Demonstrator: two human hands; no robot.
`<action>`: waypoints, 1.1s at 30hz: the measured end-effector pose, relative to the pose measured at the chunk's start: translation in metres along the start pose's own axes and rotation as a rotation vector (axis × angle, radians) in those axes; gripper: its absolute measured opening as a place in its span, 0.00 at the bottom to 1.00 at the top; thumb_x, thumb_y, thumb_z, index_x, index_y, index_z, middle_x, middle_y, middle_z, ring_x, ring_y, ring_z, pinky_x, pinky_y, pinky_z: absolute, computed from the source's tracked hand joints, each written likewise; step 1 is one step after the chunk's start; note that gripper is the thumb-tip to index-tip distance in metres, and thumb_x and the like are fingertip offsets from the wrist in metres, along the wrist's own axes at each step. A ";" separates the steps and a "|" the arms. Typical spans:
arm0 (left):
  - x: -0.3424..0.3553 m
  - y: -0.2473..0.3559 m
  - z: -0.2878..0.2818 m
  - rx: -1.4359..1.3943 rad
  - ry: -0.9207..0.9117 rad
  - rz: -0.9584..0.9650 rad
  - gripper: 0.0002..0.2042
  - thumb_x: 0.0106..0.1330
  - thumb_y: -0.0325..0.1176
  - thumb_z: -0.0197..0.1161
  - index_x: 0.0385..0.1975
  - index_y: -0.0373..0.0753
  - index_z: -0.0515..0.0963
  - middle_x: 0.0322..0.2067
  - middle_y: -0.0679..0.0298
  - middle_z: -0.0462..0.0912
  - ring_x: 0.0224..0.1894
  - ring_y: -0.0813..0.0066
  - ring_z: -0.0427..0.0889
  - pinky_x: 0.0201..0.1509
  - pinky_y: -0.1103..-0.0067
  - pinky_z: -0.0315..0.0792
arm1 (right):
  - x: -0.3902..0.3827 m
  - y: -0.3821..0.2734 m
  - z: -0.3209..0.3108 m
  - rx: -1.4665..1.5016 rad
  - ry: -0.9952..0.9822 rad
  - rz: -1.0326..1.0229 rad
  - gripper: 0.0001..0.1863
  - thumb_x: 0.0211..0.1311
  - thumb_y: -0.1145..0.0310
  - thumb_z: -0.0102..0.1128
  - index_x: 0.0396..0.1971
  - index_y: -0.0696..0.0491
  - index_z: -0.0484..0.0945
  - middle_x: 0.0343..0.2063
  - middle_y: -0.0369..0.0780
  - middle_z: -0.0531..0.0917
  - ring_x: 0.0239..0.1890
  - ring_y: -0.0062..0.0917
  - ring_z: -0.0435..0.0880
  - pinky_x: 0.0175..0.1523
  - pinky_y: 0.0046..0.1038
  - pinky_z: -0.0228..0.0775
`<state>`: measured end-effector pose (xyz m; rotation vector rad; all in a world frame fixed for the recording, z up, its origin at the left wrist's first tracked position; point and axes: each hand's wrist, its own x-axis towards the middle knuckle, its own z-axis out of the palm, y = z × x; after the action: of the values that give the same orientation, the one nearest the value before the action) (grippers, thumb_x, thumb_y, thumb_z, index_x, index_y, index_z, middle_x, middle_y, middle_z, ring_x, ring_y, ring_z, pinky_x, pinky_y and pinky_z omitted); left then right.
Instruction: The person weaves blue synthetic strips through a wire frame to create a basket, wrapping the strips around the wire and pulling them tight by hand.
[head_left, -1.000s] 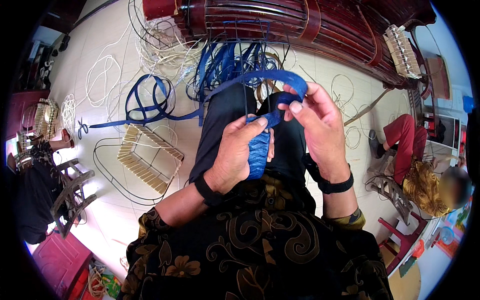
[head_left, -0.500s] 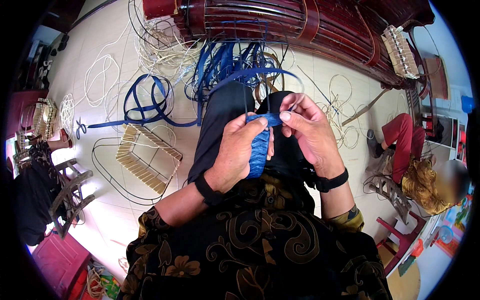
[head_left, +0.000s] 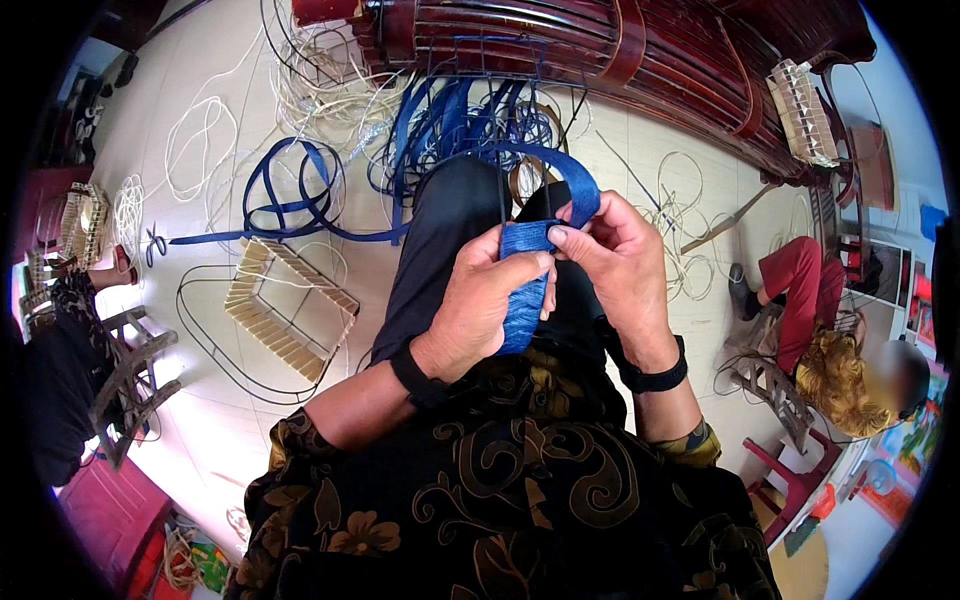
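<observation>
On the pale floor point(head_left: 220, 90) to the person's left lies a half-made basket point(head_left: 285, 310), a black wire frame with a band of cream weave along its sides and nothing inside it; another woven cream basket point(head_left: 800, 110) sits on the dark red bench point(head_left: 600, 40) at the far right, and I cannot tell whether anything is in it. Over the person's lap stands a thin black wire frame point(head_left: 505, 190), and a flat blue strip point(head_left: 525, 290) is wound in layers down one of its sides, hanging between the two hands above the knees. The left hand point(head_left: 480, 310) has its grip closed round the wound blue part, thumb pressed on the top edge. The right hand point(head_left: 615, 260) pinches the same strip at the top, thumb and forefinger closed on it where it loops up and back over the frame. More loose blue strips point(head_left: 450, 130) trail across the floor beyond the knees, beside tangles of pale cane point(head_left: 320, 90). Another person in red trousers point(head_left: 800, 280) sits on a stool at the right.
</observation>
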<state>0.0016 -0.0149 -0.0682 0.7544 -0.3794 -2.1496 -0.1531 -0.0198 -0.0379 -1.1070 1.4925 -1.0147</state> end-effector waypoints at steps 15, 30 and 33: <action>-0.002 -0.003 0.007 0.054 0.102 0.028 0.05 0.66 0.27 0.56 0.39 0.34 0.73 0.26 0.63 0.77 0.22 0.77 0.78 0.25 0.81 0.72 | -0.005 -0.023 0.013 -0.362 0.011 -0.071 0.06 0.56 0.76 0.65 0.32 0.57 0.78 0.20 0.36 0.81 0.20 0.15 0.78 0.26 0.22 0.69; -0.002 0.002 0.012 -0.057 0.185 -0.028 0.05 0.66 0.27 0.57 0.35 0.33 0.76 0.24 0.60 0.79 0.19 0.72 0.79 0.21 0.79 0.72 | 0.003 -0.047 0.011 -0.770 -0.236 -0.437 0.16 0.49 0.85 0.53 0.39 0.55 0.75 0.25 0.44 0.79 0.25 0.37 0.83 0.32 0.33 0.75; -0.001 -0.001 0.011 -0.144 0.150 0.036 0.07 0.67 0.30 0.58 0.35 0.32 0.76 0.24 0.59 0.80 0.20 0.72 0.80 0.21 0.78 0.75 | 0.003 -0.049 0.013 -0.809 -0.274 -0.304 0.16 0.50 0.85 0.53 0.40 0.56 0.74 0.25 0.44 0.79 0.25 0.37 0.83 0.32 0.33 0.76</action>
<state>-0.0051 -0.0135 -0.0597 0.8140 -0.1566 -2.0463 -0.1329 -0.0353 0.0064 -1.9993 1.5638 -0.3936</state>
